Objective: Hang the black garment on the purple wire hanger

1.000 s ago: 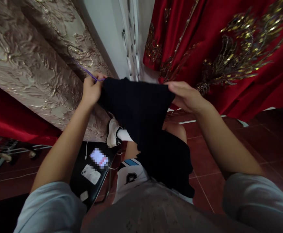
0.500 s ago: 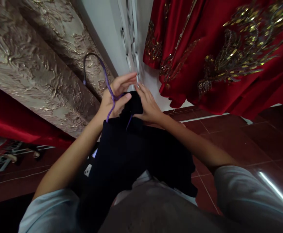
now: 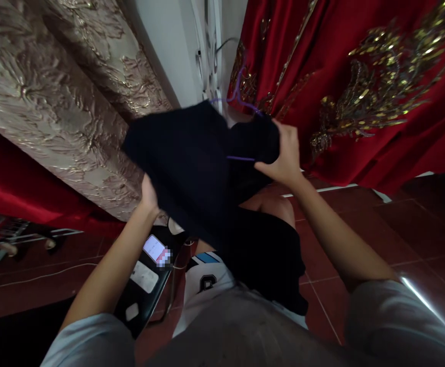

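At nine o'clock the left hand point(image 3: 150, 196) touches the dark garment point(image 3: 189, 158), its grip hidden, so I cannot tell its state; the garment spans the centre, purple hanger point(image 3: 241, 158) inside, hook toward twelve; at two, the right hand point(image 3: 286, 153) pinches the garment's edge.

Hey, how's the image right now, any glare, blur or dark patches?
Head view: dim overall; garment nearly black, its folds hard to see, edges soft; a bright glare streak on the floor; sequins glinting; the lit phone partly pixelated.
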A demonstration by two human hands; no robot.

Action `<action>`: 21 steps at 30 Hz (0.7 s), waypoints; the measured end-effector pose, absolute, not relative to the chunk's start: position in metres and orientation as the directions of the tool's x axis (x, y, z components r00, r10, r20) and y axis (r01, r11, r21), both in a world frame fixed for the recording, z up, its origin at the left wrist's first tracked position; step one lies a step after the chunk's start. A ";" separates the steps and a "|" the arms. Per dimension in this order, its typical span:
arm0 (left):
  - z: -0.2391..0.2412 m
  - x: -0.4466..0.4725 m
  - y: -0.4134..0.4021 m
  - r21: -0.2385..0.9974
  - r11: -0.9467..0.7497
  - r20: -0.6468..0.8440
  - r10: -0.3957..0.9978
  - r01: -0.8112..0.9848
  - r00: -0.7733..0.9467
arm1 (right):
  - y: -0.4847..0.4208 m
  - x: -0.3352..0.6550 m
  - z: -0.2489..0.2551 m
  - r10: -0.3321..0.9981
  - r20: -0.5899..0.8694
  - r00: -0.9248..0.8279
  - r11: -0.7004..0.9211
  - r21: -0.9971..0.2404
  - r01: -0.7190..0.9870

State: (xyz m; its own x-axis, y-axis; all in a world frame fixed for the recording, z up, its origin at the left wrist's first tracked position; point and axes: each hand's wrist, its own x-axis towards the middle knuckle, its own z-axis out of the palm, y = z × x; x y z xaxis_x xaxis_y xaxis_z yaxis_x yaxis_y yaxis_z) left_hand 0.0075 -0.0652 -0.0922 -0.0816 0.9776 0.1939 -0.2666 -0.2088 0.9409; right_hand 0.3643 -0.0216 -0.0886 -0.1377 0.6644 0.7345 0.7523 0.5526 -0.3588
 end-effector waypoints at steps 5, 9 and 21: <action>-0.106 0.025 -0.068 0.923 -0.131 0.121 0.991 -0.362 -0.049 | -0.014 0.376 -0.039 0.691 0.708 -0.145 0.475 -0.294 0.830; -0.112 0.044 -0.066 0.921 -0.258 0.207 0.959 -0.292 -0.195 | -0.020 0.373 -0.002 0.691 0.667 -0.279 0.528 -0.201 0.825; -0.144 0.103 -0.130 0.892 -0.100 -0.134 0.874 -0.442 -0.468 | -0.065 0.311 -0.078 0.617 0.785 0.052 0.590 -0.505 0.629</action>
State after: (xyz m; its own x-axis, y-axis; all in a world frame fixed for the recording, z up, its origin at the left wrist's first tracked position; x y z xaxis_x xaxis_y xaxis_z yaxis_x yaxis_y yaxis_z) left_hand 0.1030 -0.1295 -0.1436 -0.4678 0.8736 -0.1339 -0.4415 -0.0997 0.8917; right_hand 0.3107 -0.0655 -0.0785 0.0517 0.6170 0.7852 0.6292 0.5905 -0.5054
